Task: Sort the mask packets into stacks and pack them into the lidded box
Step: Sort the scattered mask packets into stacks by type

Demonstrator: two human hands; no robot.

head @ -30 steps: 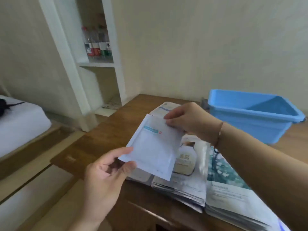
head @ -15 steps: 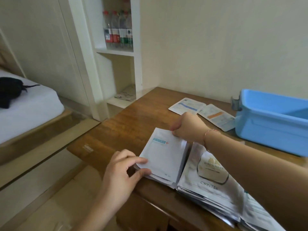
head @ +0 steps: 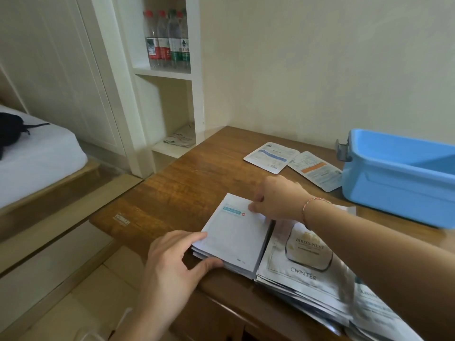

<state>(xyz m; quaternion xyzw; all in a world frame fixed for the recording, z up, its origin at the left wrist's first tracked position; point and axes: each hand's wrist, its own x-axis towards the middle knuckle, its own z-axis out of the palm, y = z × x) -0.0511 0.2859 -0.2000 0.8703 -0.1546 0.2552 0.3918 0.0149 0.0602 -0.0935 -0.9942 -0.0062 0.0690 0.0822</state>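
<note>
A white packet (head: 236, 232) is laid on top of a stack of packets (head: 221, 263) at the front left of the bench (head: 187, 183). Its near left corner is pinched by the left hand (head: 172, 264), thumb below and fingers (head: 189, 238) above; its far edge is pinched by the curled fingers of the right hand (head: 278, 198). A second stack (head: 302, 264), printed "CWINTER", is seen just beside it on the right. Two single packets (head: 293, 163) are lying farther back, next to the open blue box (head: 398, 178)
</note>
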